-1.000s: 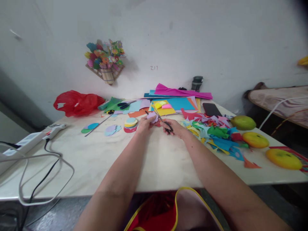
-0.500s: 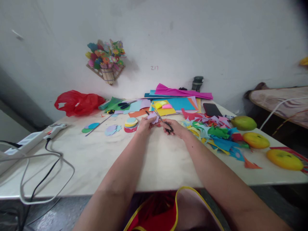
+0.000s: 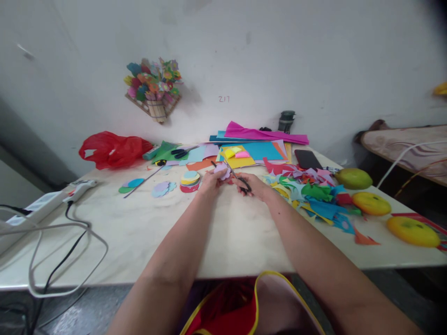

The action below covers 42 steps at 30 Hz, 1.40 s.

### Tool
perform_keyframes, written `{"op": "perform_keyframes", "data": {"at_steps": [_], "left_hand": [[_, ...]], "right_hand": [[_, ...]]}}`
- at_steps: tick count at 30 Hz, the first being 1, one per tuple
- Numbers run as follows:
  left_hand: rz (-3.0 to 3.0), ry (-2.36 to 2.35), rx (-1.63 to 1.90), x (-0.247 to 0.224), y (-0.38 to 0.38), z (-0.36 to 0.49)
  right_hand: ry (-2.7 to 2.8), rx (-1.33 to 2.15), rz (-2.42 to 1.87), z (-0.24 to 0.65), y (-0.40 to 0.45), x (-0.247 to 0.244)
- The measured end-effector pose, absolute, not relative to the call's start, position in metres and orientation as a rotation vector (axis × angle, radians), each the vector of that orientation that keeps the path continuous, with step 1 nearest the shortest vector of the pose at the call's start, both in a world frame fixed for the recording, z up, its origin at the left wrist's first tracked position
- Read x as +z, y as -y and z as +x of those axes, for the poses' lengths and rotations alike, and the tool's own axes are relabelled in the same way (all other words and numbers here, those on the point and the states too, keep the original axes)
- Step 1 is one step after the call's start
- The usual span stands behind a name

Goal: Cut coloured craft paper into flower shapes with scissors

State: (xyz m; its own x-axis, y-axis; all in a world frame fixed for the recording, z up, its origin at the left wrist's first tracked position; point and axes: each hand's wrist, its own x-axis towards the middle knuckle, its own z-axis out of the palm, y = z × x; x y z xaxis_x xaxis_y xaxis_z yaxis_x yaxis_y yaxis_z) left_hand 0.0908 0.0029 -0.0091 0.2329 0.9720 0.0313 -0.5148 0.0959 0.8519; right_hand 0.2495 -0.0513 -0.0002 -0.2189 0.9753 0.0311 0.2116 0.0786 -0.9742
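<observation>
My left hand (image 3: 210, 181) is closed on a small lilac paper flower (image 3: 222, 171) with a scalloped edge. Dark-handled scissors (image 3: 246, 184) are in my right hand (image 3: 256, 186), fingers wrapped about the handles. Their blades point up and left, at the right side of the paper flower. Just left of my left hand stands a stack of paper circles (image 3: 190, 179), pale blue and yellow over red. Farther left are cut lilac and blue paper flowers (image 3: 163, 188). Blue and green paper discs (image 3: 134, 184) lie beyond those, beside a thin dark stick (image 3: 141, 183).
Paper scraps (image 3: 316, 193) heap to the right, near several yellow-green mangoes (image 3: 371, 204) and a phone (image 3: 308, 159). Coloured sheets (image 3: 263, 151) and second scissors (image 3: 183, 151) lie at the back. A red plastic bag (image 3: 115, 149) and a power strip (image 3: 38, 207) with cables are left.
Almost nothing differs. Both hands stay in place, with the lilac paper flower turned very slightly at the scissors.
</observation>
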Motion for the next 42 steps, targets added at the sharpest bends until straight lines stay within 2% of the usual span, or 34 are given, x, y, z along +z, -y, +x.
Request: {"op": "perform_keyframes", "data": {"at_steps": [20,42], "left_hand": [[0.880,-0.662,1.232,-0.007,-0.001,0.091],[0.836,-0.677,1.246,-0.008,-0.002,0.091]], "right_hand": [[1.407,1.291,-1.238,0.241,0.066,0.020],[1.456,1.259,-1.220,0.244,0.057,0.009]]}}
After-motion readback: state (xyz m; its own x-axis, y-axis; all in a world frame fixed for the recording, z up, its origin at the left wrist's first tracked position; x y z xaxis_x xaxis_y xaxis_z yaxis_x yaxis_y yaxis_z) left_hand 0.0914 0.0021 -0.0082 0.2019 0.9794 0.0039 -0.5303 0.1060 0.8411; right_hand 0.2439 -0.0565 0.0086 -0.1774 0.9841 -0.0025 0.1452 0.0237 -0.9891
